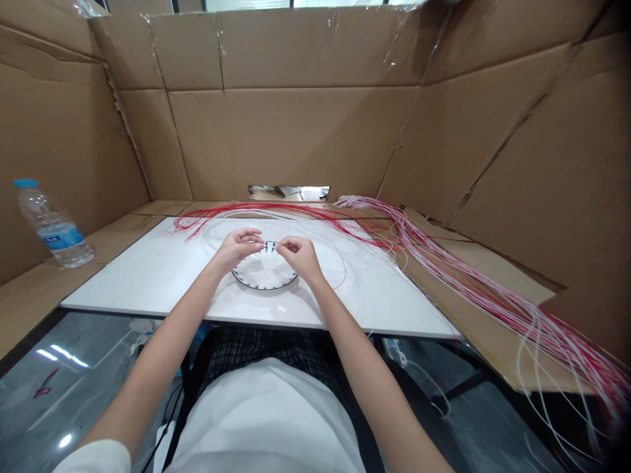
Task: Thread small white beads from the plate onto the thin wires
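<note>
My left hand (238, 247) and my right hand (297, 255) meet over a small round dish (265, 274) on a white board (148, 276). Each hand is pinched shut, fingertips close together, on something thin that looks like a wire or small part; I cannot make it out. The dish holds several small pale pieces. Thin red and white wires (276, 211) loop across the board just beyond my hands.
A thick bundle of red and white wires (493, 295) runs along the cardboard at right and off the edge. A plastic water bottle (52, 225) stands at left. Cardboard walls (296, 131) enclose the board on three sides, with a small opening (288, 192) at the back.
</note>
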Available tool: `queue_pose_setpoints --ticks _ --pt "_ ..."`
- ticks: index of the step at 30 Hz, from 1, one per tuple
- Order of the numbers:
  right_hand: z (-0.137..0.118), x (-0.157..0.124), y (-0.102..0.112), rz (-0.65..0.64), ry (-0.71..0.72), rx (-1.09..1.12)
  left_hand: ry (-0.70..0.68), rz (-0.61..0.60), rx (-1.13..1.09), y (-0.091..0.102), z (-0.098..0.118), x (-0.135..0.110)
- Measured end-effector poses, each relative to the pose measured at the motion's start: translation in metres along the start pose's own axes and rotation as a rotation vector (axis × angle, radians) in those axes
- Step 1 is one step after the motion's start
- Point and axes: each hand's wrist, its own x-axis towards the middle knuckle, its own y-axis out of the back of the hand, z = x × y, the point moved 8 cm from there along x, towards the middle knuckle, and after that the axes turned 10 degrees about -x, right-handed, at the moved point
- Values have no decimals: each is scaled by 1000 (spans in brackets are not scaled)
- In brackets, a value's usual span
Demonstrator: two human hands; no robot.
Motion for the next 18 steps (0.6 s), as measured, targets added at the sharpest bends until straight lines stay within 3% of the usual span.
queue_pose_setpoints --ticks 18 --pt "-9 -2 0 4 56 -57 46 -4 -28 -2 -2 -2"
